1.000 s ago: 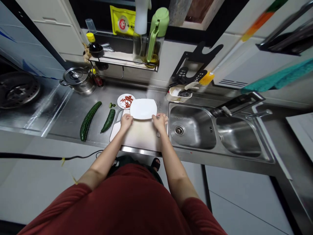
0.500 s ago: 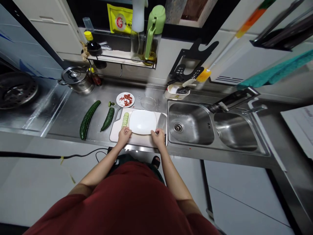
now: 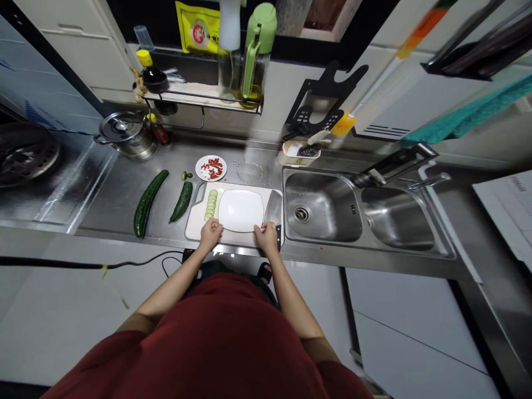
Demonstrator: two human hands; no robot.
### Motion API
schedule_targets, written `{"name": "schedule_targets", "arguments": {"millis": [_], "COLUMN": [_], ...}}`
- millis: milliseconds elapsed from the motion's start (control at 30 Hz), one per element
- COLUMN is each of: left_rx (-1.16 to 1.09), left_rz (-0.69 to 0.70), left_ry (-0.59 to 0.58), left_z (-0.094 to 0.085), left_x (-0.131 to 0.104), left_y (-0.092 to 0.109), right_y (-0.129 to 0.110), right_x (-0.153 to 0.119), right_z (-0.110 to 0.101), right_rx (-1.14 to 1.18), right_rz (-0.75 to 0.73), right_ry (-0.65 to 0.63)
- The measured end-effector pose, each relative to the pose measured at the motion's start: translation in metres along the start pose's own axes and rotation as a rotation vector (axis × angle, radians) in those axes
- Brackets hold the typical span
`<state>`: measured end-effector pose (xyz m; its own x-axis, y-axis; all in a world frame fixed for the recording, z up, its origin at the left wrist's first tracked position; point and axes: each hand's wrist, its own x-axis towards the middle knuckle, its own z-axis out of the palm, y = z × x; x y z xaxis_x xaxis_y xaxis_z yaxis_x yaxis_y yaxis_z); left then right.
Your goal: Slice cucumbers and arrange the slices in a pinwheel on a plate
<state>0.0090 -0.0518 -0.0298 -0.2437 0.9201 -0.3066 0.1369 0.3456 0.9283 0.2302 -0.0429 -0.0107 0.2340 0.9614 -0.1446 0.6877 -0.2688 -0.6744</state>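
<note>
A white rectangular plate [image 3: 241,210] is over the middle of the cutting board [image 3: 236,238]. My left hand [image 3: 211,234] pinches its near left corner, and my right hand [image 3: 267,237] pinches the near right corner. Left of the plate lies a row of pale green cucumber slices [image 3: 211,205]. A knife [image 3: 273,208] rests on the board's right side, its dark handle partly behind my right hand. Beside the board are a cut cucumber [image 3: 182,202] and a longer whole cucumber [image 3: 150,203]. Behind them, a small round plate [image 3: 211,168] bears chopped red pieces.
A double sink [image 3: 324,206] with a faucet [image 3: 430,180] adjoins the board on the right. A lidded steel pot [image 3: 127,136] stands at the back left. Above the counter hangs a shelf [image 3: 199,98] with bottles. A sponge holder [image 3: 299,155] sits behind the sink.
The plate and both hands have shifted slightly toward my body relative to the board. The whole view has moved a little. Both hands keep their hold on the plate.
</note>
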Motion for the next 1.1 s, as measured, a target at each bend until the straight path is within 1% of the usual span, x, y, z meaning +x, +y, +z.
{"name": "schedule_targets", "arguments": {"millis": [200, 367, 533, 700, 900, 1033, 1100], "left_rx": [0.022, 0.068, 0.084, 0.079, 0.072, 0.152, 0.262], "left_rz": [0.027, 0.005, -0.008, -0.021, -0.042, -0.079, -0.051], "left_ry": [-0.01, -0.014, -0.007, -0.044, -0.046, -0.083, -0.069], "left_z": [-0.001, -0.002, -0.003, -0.005, -0.004, -0.008, -0.011], "left_x": [-0.001, -0.001, 0.002, 0.003, 0.003, 0.001, -0.001], "left_y": [-0.002, 0.001, -0.002, -0.004, -0.004, 0.003, 0.008], "right_y": [0.0, -0.002, -0.002, 0.001, 0.004, 0.002, 0.0], "right_x": [-0.002, -0.002, -0.001, 0.001, 0.002, 0.001, 0.0], "right_z": [0.001, 0.001, 0.001, 0.001, 0.004, 0.002, 0.0], "right_rx": [-0.128, -0.216, -0.229, -0.216, -0.228, -0.266, -0.272], "right_rz": [-0.008, 0.014, 0.0, -0.021, -0.04, -0.038, -0.038], "right_ry": [-0.05, -0.088, -0.093, -0.083, -0.06, -0.077, -0.075]}}
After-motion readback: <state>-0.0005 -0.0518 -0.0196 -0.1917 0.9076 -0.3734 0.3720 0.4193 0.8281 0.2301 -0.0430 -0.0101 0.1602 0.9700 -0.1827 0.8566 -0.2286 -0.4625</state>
